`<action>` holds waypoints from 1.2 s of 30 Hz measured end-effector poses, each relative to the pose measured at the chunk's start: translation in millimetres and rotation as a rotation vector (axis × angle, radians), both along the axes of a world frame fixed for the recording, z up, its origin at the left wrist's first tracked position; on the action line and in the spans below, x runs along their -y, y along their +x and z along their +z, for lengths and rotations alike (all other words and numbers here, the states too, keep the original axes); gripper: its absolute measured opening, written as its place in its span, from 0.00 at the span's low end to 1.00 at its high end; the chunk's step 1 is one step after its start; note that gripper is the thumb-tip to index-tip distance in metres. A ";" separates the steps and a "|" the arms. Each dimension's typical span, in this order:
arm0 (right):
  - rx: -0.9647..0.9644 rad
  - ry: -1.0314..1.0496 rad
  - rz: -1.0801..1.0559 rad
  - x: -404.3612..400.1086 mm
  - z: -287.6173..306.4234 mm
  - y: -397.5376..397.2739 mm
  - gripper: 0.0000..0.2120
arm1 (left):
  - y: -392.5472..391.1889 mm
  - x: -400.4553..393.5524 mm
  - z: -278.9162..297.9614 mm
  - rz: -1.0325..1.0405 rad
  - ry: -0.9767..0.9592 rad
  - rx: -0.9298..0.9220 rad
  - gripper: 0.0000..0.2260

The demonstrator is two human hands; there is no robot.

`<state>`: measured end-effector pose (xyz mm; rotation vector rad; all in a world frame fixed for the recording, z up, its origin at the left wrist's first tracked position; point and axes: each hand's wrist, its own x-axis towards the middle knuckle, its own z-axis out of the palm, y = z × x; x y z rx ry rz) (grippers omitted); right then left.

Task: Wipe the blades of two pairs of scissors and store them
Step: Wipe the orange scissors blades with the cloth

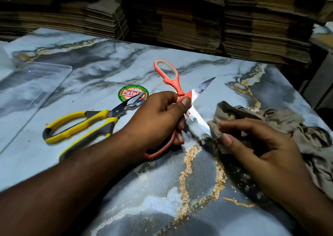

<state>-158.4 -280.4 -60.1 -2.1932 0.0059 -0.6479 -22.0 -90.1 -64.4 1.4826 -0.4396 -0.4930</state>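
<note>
Our left hand (162,113) gripped the orange scissors (177,91), spread open above the table (90,70). Our right hand (255,145) pinched the cloth (288,120) on the lower blade. The steel looked stiff and sharp, so the handles seemed safest. The yellow scissors (81,125) lay nearby.

The far edge of the surface (90,55) is walled off by stacked cardboard (180,19). Bare room is left at the near middle. The left is taken by yellow scissors (81,124) and a clear tray (36,80), the right by a cloth (288,124).
</note>
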 end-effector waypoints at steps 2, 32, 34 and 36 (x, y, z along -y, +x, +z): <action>-0.043 -0.056 -0.050 3.1 -3.3 1.6 0.09 | -2.0 1.5 0.8 0.018 -0.028 0.018 0.14; -0.158 0.373 -0.166 1.8 7.4 6.2 0.14 | -11.7 9.5 3.4 0.049 -0.209 -0.069 0.11; -0.124 0.402 -0.181 0.6 8.2 6.8 0.16 | -11.3 9.5 1.4 0.052 -0.202 -0.069 0.11; -0.052 0.320 -0.157 0.3 7.9 4.8 0.14 | -8.9 6.1 1.7 0.056 -0.200 -0.071 0.11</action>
